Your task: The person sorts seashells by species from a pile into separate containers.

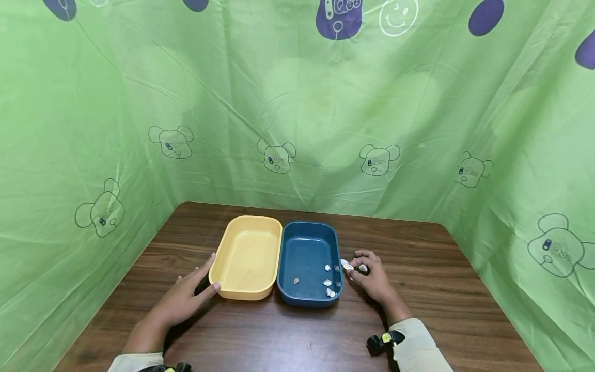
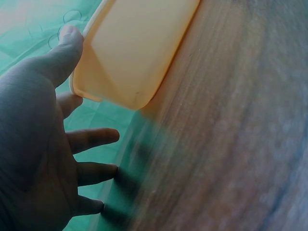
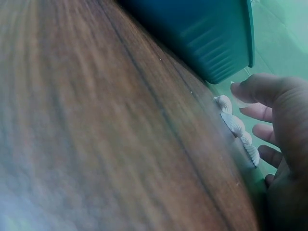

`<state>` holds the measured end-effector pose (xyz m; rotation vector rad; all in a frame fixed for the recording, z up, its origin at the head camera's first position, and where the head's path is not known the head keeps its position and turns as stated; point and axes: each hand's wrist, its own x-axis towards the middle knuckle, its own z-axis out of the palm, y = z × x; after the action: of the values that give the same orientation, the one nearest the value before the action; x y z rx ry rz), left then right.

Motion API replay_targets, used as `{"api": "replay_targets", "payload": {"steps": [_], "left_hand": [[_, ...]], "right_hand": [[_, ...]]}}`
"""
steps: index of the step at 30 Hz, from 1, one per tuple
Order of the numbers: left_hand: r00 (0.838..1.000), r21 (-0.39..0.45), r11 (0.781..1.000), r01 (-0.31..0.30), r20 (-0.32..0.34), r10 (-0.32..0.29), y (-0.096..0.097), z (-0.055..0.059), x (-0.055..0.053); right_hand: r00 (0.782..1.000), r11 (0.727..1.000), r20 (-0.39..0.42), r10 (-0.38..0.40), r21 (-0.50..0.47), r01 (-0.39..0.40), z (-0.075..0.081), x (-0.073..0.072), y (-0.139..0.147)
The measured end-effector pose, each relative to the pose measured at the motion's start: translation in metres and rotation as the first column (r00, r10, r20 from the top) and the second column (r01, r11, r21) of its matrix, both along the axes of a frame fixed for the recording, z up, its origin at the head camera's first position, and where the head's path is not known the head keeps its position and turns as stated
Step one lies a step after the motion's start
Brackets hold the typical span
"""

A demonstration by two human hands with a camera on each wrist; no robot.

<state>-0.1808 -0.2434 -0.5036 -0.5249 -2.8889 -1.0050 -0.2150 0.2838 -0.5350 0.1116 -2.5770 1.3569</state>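
My left hand (image 1: 183, 299) rests at the near left corner of a yellow tray (image 1: 245, 295), fingers spread. In the left wrist view its thumb and index finger touch the tray's rim while the other fingers stick out free. Beside the right wall of a blue tray (image 1: 309, 302), my right hand (image 1: 374, 279) pinches a small white seashell (image 3: 241, 102) between thumb and index finger. Several more white seashells (image 3: 233, 124) lie on the table under that hand, partly hidden by its fingers in the head view.
Inside the blue tray are several white seashells (image 1: 327, 282) near its right side and one brownish shell (image 1: 296, 281). The two trays stand side by side on a brown wooden table (image 1: 279, 336). Green curtains (image 1: 302, 103) enclose the table's back and sides.
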Motion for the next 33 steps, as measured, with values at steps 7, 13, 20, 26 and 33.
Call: {"api": "replay_targets", "payload": {"steps": [7,13,20,26,33], "left_hand": [[1.0,0.001,1.0,0.003,-0.005,-0.003,-0.001,0.001,0.002],[1.0,-0.002,1.0,-0.001,-0.001,0.001,-0.001,0.001,0.002],[1.0,0.016,1.0,0.006,-0.006,-0.006,0.002,0.003,0.001],[1.0,0.015,1.0,0.001,0.002,-0.001,0.001,0.003,0.001],[1.0,0.017,1.0,0.004,-0.009,-0.004,0.0,0.003,0.002]], "right_hand": [[0.999,0.997,-0.028,-0.03,-0.072,0.028,0.002,-0.001,-0.002],[0.996,0.985,-0.049,-0.073,-0.162,0.064,0.008,-0.002,-0.004],[0.985,0.975,-0.106,-0.133,-0.192,0.111,0.017,-0.002,-0.004],[0.978,0.973,-0.143,-0.154,-0.197,0.125,0.029,-0.003,-0.009],[0.964,0.975,-0.202,-0.175,-0.172,0.141,0.046,-0.003,-0.024]]}}
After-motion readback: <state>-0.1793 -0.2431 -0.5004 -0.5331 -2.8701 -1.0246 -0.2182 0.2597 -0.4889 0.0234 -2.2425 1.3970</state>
